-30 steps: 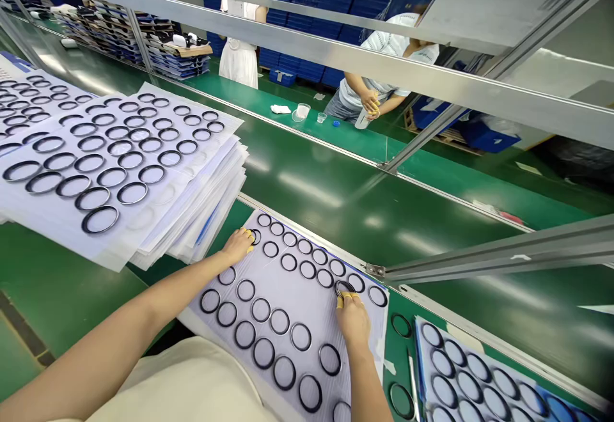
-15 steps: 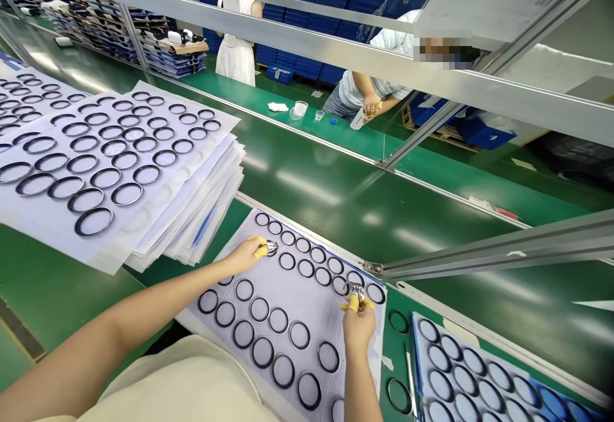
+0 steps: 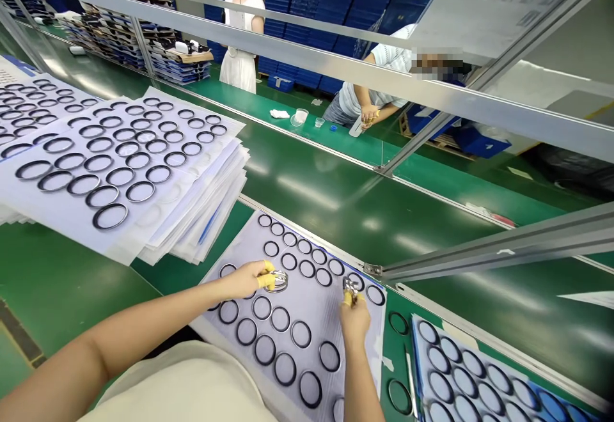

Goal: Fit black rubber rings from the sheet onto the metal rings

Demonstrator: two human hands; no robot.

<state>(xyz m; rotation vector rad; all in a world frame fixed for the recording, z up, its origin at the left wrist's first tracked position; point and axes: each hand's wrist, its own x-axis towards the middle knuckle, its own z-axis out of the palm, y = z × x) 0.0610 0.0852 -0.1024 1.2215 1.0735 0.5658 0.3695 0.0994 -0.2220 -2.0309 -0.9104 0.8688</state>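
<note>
The left hand (image 3: 244,279) is clamping a shiny silver ring (image 3: 277,281) above a white sheet (image 3: 311,310), while the right hand (image 3: 355,321) is clamping another silver ring (image 3: 350,289).

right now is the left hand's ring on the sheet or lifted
Lifted: the left hand pinches the ring, tilted above the sheet.

Our left arm (image 3: 119,326) stretches in from the lower left, slanting gently upward, with our left hand (image 3: 242,279) turned palm-down and its fingers reaching rightward, their tips capped in yellow finger cots (image 3: 265,279). Our right forearm (image 3: 361,377) rises almost straight from the bottom edge, and our right hand (image 3: 355,323) sits well apart from the left, with its yellow-capped fingertips drawn together in a tight pinch. Both wrists stay nearly straight.
</note>
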